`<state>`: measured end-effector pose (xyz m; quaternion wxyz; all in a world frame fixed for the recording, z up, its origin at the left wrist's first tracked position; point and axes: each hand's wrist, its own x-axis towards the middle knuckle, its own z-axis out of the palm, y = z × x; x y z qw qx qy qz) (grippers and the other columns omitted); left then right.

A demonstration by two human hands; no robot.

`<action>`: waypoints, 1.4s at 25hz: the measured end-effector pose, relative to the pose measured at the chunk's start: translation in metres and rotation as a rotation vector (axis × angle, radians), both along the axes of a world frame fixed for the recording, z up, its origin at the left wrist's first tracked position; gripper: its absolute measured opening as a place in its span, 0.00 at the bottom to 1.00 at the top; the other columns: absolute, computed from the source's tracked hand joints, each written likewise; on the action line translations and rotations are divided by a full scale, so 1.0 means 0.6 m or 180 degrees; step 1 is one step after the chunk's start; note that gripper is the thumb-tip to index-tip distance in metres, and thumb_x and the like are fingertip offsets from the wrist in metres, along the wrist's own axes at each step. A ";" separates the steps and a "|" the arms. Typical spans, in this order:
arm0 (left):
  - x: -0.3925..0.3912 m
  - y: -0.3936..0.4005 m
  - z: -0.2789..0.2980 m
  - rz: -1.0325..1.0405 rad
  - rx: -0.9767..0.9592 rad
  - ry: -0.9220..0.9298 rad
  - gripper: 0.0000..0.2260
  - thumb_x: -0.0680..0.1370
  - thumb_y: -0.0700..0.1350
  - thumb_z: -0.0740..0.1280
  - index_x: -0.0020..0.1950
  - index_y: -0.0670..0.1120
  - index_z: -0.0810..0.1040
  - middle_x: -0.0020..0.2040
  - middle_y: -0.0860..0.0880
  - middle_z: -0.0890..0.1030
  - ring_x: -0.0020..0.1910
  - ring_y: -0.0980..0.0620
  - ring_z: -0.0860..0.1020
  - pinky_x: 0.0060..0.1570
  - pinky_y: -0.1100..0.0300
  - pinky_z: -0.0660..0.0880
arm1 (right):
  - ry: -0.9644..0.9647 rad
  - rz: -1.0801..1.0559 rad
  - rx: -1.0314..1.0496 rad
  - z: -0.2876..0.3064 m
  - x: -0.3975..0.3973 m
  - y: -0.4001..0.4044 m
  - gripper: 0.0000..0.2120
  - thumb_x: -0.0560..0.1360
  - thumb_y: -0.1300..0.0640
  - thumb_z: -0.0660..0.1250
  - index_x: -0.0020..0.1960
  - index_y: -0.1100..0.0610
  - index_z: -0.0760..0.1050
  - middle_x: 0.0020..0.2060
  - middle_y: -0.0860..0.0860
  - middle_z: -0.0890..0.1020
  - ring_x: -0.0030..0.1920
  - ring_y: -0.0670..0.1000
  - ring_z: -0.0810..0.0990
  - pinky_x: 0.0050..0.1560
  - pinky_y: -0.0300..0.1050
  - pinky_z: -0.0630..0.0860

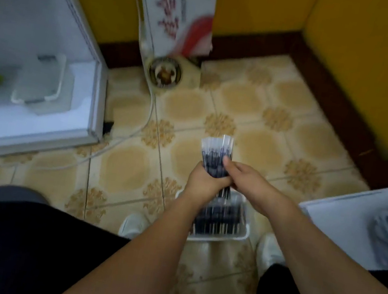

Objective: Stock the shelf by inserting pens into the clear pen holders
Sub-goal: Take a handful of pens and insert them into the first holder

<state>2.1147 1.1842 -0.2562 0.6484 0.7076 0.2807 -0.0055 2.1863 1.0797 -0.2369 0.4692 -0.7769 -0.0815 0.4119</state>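
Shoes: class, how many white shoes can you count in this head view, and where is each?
2. One shoe stands on the floor left of the clear tray of pens; the other shoe stands right of it. Arms and legs partly hide both.

**Both hands on a bundle of pens above the tray**

At centre, the left hand point(203, 182) gripped a bundle of pens point(215, 157), their clear ends pointing toward 12 o'clock. The right hand point(246, 178) pinched the same bundle from 3 o'clock. Just below, toward 6 o'clock, a clear tray point(242, 237) of more pens lay on the patterned floor tiles point(258, 111) between two white shoes point(133, 224). A white cabinet point(44, 86) stood at 9 o'clock, blurred.
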 end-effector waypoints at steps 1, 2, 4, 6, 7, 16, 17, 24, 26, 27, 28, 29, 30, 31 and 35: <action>-0.001 -0.005 0.063 -0.0089 0.0002 -0.0226 0.11 0.73 0.38 0.71 0.55 0.45 0.81 0.47 0.48 0.85 0.43 0.56 0.82 0.36 0.68 0.76 | -0.0193 -0.0030 0.0127 0.063 0.000 -0.019 0.25 0.76 0.32 0.60 0.61 0.49 0.80 0.57 0.47 0.83 0.59 0.48 0.80 0.67 0.50 0.73; -0.002 -0.012 0.123 -0.0184 -0.0018 -0.0435 0.11 0.72 0.38 0.71 0.54 0.46 0.81 0.47 0.47 0.85 0.44 0.54 0.83 0.35 0.67 0.77 | -0.0407 -0.0039 0.0271 0.123 -0.003 -0.039 0.20 0.79 0.38 0.59 0.60 0.49 0.80 0.56 0.47 0.84 0.58 0.47 0.81 0.66 0.48 0.74; -0.016 -0.038 0.242 -0.0399 -0.0085 -0.0870 0.11 0.73 0.39 0.72 0.54 0.49 0.82 0.48 0.48 0.86 0.46 0.53 0.84 0.37 0.64 0.79 | -0.0976 -0.0110 0.0390 0.247 -0.027 -0.085 0.14 0.81 0.44 0.61 0.60 0.47 0.80 0.54 0.46 0.85 0.55 0.45 0.82 0.60 0.44 0.77; -0.037 -0.082 0.353 -0.0692 -0.0049 -0.1333 0.11 0.74 0.41 0.73 0.54 0.53 0.81 0.49 0.51 0.86 0.48 0.55 0.84 0.43 0.60 0.81 | -0.1475 -0.0310 0.0466 0.368 -0.064 -0.143 0.12 0.79 0.46 0.66 0.59 0.47 0.79 0.51 0.45 0.85 0.48 0.42 0.83 0.47 0.36 0.78; -0.046 -0.106 0.397 -0.0821 -0.0064 -0.1527 0.12 0.74 0.41 0.73 0.55 0.53 0.81 0.49 0.52 0.86 0.49 0.55 0.84 0.46 0.59 0.81 | -0.1698 -0.0431 0.0554 0.420 -0.085 -0.171 0.10 0.78 0.47 0.68 0.57 0.47 0.80 0.49 0.44 0.86 0.44 0.39 0.83 0.42 0.33 0.77; -0.102 -0.389 0.676 -0.1936 -0.0363 -0.2562 0.17 0.73 0.43 0.75 0.61 0.51 0.79 0.54 0.53 0.85 0.53 0.55 0.83 0.49 0.62 0.80 | -0.2731 -0.2194 0.1115 0.695 -0.236 -0.462 0.11 0.71 0.55 0.77 0.51 0.57 0.82 0.44 0.53 0.85 0.45 0.49 0.85 0.48 0.43 0.83; -0.101 -0.419 0.687 -0.2086 -0.0335 -0.2557 0.18 0.73 0.43 0.76 0.62 0.50 0.79 0.54 0.52 0.85 0.54 0.54 0.83 0.50 0.60 0.80 | -0.2690 -0.2332 0.1153 0.705 -0.247 -0.494 0.11 0.72 0.57 0.76 0.51 0.59 0.82 0.44 0.54 0.85 0.44 0.49 0.86 0.47 0.41 0.83; -0.062 -0.581 0.688 -0.2675 -0.0249 -0.2394 0.17 0.73 0.38 0.74 0.61 0.50 0.79 0.53 0.52 0.86 0.53 0.54 0.83 0.48 0.62 0.79 | -0.2590 -0.2984 0.1144 0.700 -0.275 -0.651 0.01 0.76 0.60 0.72 0.46 0.56 0.81 0.44 0.54 0.85 0.46 0.51 0.85 0.45 0.39 0.82; -0.032 -0.595 0.672 -0.2590 -0.0279 -0.2270 0.16 0.73 0.37 0.74 0.59 0.49 0.80 0.51 0.51 0.86 0.51 0.53 0.84 0.46 0.61 0.79 | -0.2562 -0.3063 0.1014 0.690 -0.252 -0.666 0.05 0.75 0.60 0.72 0.50 0.59 0.81 0.46 0.56 0.85 0.47 0.52 0.85 0.43 0.38 0.82; -0.015 -0.596 0.664 -0.2496 -0.0323 -0.2197 0.15 0.73 0.36 0.73 0.57 0.49 0.81 0.49 0.51 0.86 0.50 0.53 0.84 0.45 0.61 0.79 | -0.2558 -0.3063 0.0931 0.685 -0.234 -0.669 0.08 0.75 0.59 0.73 0.52 0.60 0.81 0.47 0.56 0.85 0.47 0.52 0.85 0.42 0.38 0.82; 0.006 -0.596 0.654 -0.2416 -0.0360 -0.2143 0.14 0.73 0.37 0.74 0.55 0.50 0.81 0.49 0.50 0.87 0.49 0.53 0.84 0.45 0.61 0.79 | -0.2559 -0.3032 0.0821 0.682 -0.216 -0.670 0.08 0.75 0.58 0.74 0.52 0.60 0.81 0.46 0.56 0.85 0.46 0.51 0.85 0.42 0.38 0.82; 0.027 -0.596 0.646 -0.2333 -0.0389 -0.2090 0.13 0.72 0.38 0.74 0.54 0.50 0.81 0.49 0.49 0.87 0.49 0.52 0.84 0.44 0.60 0.79 | -0.2582 -0.2977 0.0712 0.679 -0.196 -0.670 0.06 0.74 0.57 0.74 0.50 0.58 0.81 0.44 0.55 0.86 0.44 0.51 0.86 0.41 0.38 0.82; 0.055 -0.596 0.636 -0.2285 -0.0363 -0.2057 0.13 0.72 0.39 0.75 0.54 0.51 0.81 0.49 0.49 0.86 0.49 0.52 0.84 0.43 0.62 0.78 | -0.2605 -0.2924 0.0622 0.676 -0.174 -0.667 0.04 0.74 0.57 0.74 0.46 0.55 0.81 0.42 0.55 0.86 0.41 0.50 0.86 0.41 0.38 0.82; 0.078 -0.595 0.630 -0.2267 -0.0323 -0.2025 0.13 0.73 0.40 0.75 0.53 0.53 0.80 0.47 0.51 0.86 0.47 0.55 0.83 0.40 0.66 0.78 | -0.2663 -0.2888 0.0516 0.672 -0.150 -0.666 0.03 0.74 0.57 0.75 0.44 0.53 0.80 0.40 0.53 0.86 0.39 0.50 0.86 0.41 0.39 0.83; 0.176 -0.598 0.609 -0.2513 0.0084 -0.2191 0.15 0.72 0.41 0.76 0.55 0.54 0.78 0.49 0.54 0.84 0.46 0.60 0.82 0.39 0.70 0.78 | -0.2787 -0.3032 0.0070 0.646 -0.051 -0.668 0.02 0.74 0.58 0.73 0.44 0.56 0.81 0.37 0.53 0.86 0.37 0.51 0.86 0.44 0.45 0.84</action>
